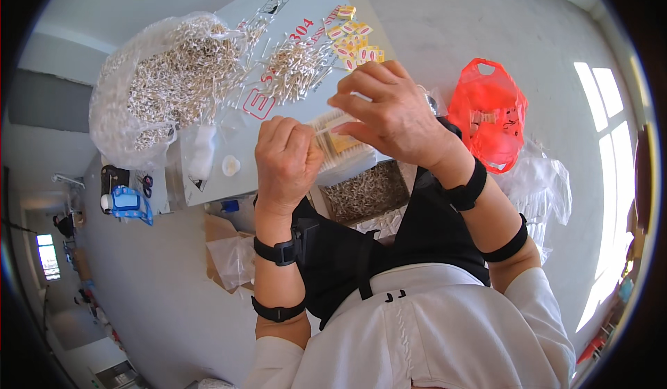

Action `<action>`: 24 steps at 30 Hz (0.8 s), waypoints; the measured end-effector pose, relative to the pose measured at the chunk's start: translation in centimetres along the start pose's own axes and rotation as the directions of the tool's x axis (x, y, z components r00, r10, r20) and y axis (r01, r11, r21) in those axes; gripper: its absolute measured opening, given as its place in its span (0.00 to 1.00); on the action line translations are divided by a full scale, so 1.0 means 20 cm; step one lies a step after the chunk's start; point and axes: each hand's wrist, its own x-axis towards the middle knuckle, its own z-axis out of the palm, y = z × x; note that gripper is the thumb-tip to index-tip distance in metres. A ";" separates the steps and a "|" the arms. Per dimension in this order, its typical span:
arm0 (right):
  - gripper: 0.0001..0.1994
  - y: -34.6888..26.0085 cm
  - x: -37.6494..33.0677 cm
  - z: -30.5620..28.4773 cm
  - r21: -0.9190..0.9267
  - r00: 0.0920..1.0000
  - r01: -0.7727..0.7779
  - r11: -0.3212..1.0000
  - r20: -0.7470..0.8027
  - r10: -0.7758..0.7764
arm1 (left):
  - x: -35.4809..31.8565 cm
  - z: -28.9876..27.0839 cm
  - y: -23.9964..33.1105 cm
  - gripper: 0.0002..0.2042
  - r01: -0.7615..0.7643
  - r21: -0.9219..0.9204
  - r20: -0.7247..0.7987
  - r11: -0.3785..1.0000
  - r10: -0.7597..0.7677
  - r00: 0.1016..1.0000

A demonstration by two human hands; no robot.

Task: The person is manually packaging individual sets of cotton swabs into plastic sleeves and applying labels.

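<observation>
My left hand (286, 160) is closed, its fingertips curled around a thin pale thing that I cannot make out. To its right, my right hand (396, 111) has bent fingers, with a gap between thumb and forefinger. Below and between both hands stands a whitish box (347, 156) packed with what look like cotton swabs, a yellow card (345, 141) showing in it. Beyond my hands a loose heap of cotton swabs (297, 68) lies on the table (233, 135). Small yellow-and-white cards (358, 47) are scattered to the right of that heap.
A large clear bag of cotton swabs (184, 76) sits open at the table's left. A drawer-like bin of swabs (367, 193) is close to my lap. On the right is a red plastic bag (490, 114); at the left edge lie scissors (146, 185) and a blue package (128, 203).
</observation>
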 end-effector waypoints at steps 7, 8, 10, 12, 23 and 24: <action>0.06 -0.01 0.00 0.08 0.102 0.984 0.040 0.994 0.171 -0.057 | 0.03 0.03 -0.01 0.09 -0.059 0.032 -0.016 0.998 0.060 0.998; 0.06 -0.02 0.00 0.09 0.108 0.983 0.043 0.993 0.173 -0.061 | 0.02 0.01 -0.02 0.09 -0.060 0.040 -0.021 0.997 0.061 0.998; 0.04 -0.01 -0.01 0.11 0.083 0.989 0.016 0.996 0.145 -0.028 | 0.01 -0.01 -0.03 0.10 -0.048 0.063 -0.014 0.997 0.049 0.999; 0.04 0.00 -0.01 0.10 0.114 0.988 -0.001 0.993 0.152 -0.016 | -0.01 -0.03 -0.05 0.10 -0.035 0.087 -0.005 0.996 0.036 0.999; 0.06 0.00 -0.01 0.10 0.260 0.986 -0.080 0.962 0.163 0.038 | -0.11 -0.17 -0.15 0.12 0.016 0.152 -0.067 0.988 -0.006 0.998; 0.06 0.00 -0.01 0.10 0.269 0.984 -0.094 0.959 0.171 0.048 | -0.12 -0.19 -0.15 0.12 0.018 0.154 -0.068 0.988 -0.007 0.998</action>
